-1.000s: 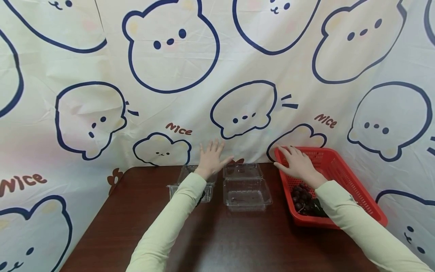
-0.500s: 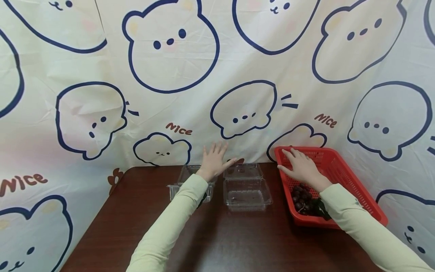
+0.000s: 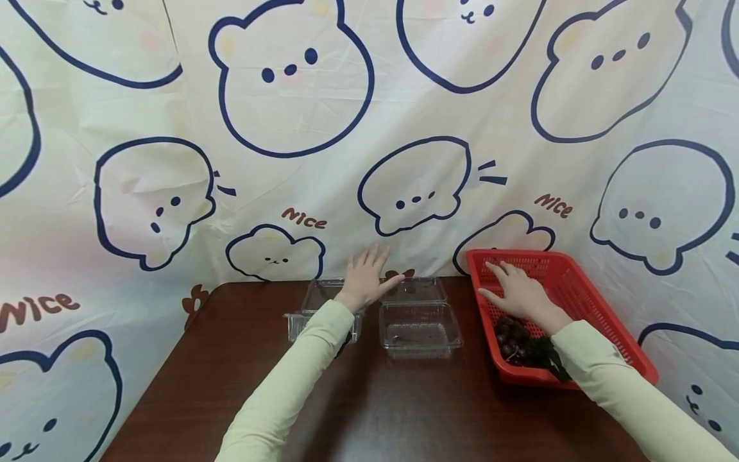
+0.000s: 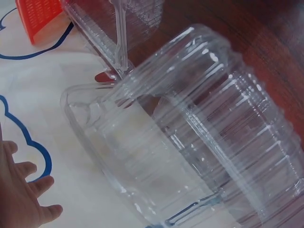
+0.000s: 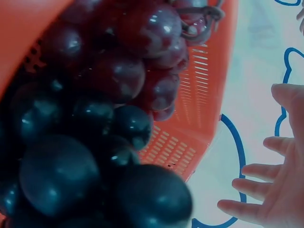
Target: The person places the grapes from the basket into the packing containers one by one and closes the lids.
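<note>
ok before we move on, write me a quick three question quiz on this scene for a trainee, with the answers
1. True or false: the left hand is spread and holds nothing.

2. Multiple choice: how is the lid of the clear container nearer the red basket?
a) closed flat on the container
b) folded open toward the wall
c) detached and lying in the basket

3. Short answer: which fruit lies in the red basket, and in what colours?

Key:
1. True.
2. b.
3. Grapes; some are red, others much darker.
</note>
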A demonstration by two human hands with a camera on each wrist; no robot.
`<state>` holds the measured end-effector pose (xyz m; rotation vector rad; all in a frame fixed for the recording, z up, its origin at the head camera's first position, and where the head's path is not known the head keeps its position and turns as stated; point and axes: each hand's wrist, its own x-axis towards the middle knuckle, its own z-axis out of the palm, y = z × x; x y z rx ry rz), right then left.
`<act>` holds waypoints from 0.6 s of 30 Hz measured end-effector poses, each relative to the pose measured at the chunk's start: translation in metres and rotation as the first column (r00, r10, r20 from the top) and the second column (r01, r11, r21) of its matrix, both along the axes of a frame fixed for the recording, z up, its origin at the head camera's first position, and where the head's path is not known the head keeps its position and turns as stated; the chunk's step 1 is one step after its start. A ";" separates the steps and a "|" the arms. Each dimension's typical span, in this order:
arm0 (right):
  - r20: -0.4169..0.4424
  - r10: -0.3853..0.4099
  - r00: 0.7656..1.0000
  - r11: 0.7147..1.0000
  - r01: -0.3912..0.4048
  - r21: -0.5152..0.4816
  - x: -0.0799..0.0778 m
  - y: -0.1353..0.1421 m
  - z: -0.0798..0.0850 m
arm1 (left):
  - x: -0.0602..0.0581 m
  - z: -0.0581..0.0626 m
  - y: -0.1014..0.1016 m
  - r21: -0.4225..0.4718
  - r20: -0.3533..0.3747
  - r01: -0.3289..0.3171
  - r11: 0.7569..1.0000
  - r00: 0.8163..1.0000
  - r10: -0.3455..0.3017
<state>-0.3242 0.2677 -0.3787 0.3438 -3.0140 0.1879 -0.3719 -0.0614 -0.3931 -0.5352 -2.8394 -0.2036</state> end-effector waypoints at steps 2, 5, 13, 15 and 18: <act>0.002 0.000 1.000 1.000 0.000 0.001 0.001 0.001 -0.002 | 0.000 -0.001 0.001 0.000 -0.003 0.003 1.000 1.000 -0.003; 0.004 0.003 1.000 1.000 -0.003 -0.003 0.003 0.002 -0.004 | 0.001 -0.002 0.002 -0.004 0.002 0.006 1.000 1.000 -0.006; 0.053 -0.009 0.999 1.000 0.010 -0.010 0.008 0.005 -0.011 | 0.004 -0.007 0.007 -0.022 0.009 0.020 1.000 1.000 -0.019; 0.057 -0.012 0.998 1.000 0.012 -0.006 0.009 0.006 -0.012 | 0.004 -0.009 0.008 -0.031 0.009 0.022 0.999 1.000 -0.022; 0.056 -0.009 0.998 1.000 0.009 0.005 0.011 0.007 -0.015 | 0.005 -0.011 0.008 -0.037 0.017 0.022 0.999 1.000 -0.021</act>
